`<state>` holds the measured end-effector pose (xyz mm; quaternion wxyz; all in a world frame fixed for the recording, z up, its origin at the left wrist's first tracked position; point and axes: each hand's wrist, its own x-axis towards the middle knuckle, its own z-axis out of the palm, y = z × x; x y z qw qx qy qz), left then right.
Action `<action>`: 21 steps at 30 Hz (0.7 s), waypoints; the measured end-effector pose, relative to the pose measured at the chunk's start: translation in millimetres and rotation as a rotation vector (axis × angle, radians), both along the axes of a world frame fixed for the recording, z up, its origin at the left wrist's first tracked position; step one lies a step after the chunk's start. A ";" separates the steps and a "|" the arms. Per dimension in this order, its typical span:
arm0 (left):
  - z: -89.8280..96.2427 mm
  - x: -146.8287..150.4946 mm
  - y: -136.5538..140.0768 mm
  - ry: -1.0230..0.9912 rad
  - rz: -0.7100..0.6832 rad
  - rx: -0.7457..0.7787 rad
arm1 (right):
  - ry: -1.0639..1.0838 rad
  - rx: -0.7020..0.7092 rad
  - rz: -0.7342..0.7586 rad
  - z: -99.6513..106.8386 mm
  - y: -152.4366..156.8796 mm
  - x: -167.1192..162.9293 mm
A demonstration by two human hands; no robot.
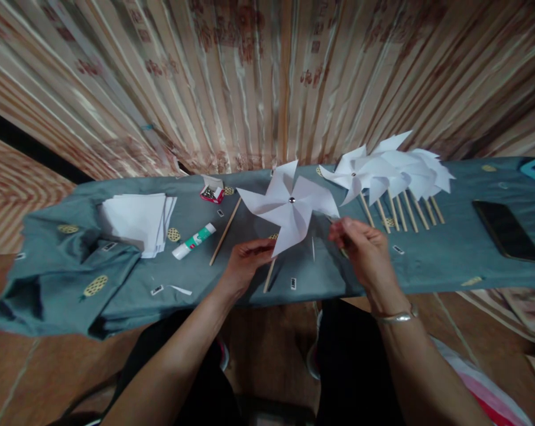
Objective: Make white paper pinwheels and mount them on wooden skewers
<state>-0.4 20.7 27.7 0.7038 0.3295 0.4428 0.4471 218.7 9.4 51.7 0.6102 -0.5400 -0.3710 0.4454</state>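
A white paper pinwheel point(289, 207) with a silver pin at its centre faces up in front of me. Its wooden stick point(269, 276) shows below the lower blade. My left hand point(246, 266) pinches the pinwheel at its lower left side, thumb and fingers closed. Beside the tip of the right blade, my right hand point(358, 242) is closed, fingers curled together; whatever lies in them is too small and dark to make out. A thin white paper sliver point(313, 249) shows between the pinwheel and my right hand.
Finished-looking pinwheels point(391, 171) lie overlapped at the back right, near a black phone point(508, 231). Leftward are a loose stick point(225, 232), a glue stick point(194, 241), a small red-and-white box of pins point(212, 189) and a paper stack point(136, 219). A curtain point(267, 89) hangs behind.
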 end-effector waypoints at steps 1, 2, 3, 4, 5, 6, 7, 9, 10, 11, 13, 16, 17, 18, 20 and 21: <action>-0.1 0.3 -0.3 -0.001 0.000 -0.007 | -0.005 0.045 -0.057 0.8 1.1 4.9; -0.2 0.6 -0.7 0.000 -0.001 -0.015 | -0.013 0.083 -0.114 1.4 2.1 9.1; -0.4 1.0 -1.0 0.004 -0.003 -0.022 | -0.027 0.114 -0.169 1.8 3.1 12.5; -0.5 1.4 -1.3 0.009 -0.011 -0.027 | -0.049 0.137 -0.218 2.1 3.8 14.9; -0.7 1.8 -1.5 0.017 -0.024 -0.031 | -0.078 0.153 -0.254 2.4 4.3 16.3; -0.7 2.2 -1.7 0.025 -0.042 -0.032 | -0.106 0.163 -0.270 2.5 4.5 16.8; -0.7 2.5 -1.8 0.033 -0.060 -0.032 | -0.128 0.165 -0.262 2.6 4.4 16.6; -0.4 2.9 -1.9 0.046 -0.087 -0.031 | -0.150 0.140 -0.199 2.4 4.0 15.3; -0.1 3.1 -2.0 0.052 -0.095 -0.032 | -0.146 0.119 -0.161 2.0 4.0 14.8; 0.1 3.1 -2.1 0.058 -0.102 -0.036 | -0.132 0.096 -0.124 1.4 4.1 14.6; 0.7 2.9 -2.5 0.068 -0.111 -0.040 | -0.086 0.044 -0.054 -0.1 4.8 15.3; 1.1 1.8 -3.3 0.081 -0.141 -0.034 | -0.014 -0.019 0.062 -1.1 6.4 17.5; 1.1 1.4 -3.5 0.085 -0.152 -0.033 | -0.007 -0.035 0.102 -1.0 6.7 18.0; 1.0 1.1 -3.6 0.089 -0.161 -0.032 | -0.008 -0.048 0.138 -0.7 6.6 18.2; 0.5 0.5 -3.7 0.093 -0.173 -0.033 | -0.017 -0.070 0.189 -0.2 6.0 18.0; 0.2 0.2 -3.7 0.095 -0.177 -0.032 | -0.018 -0.077 0.202 -0.2 5.5 17.6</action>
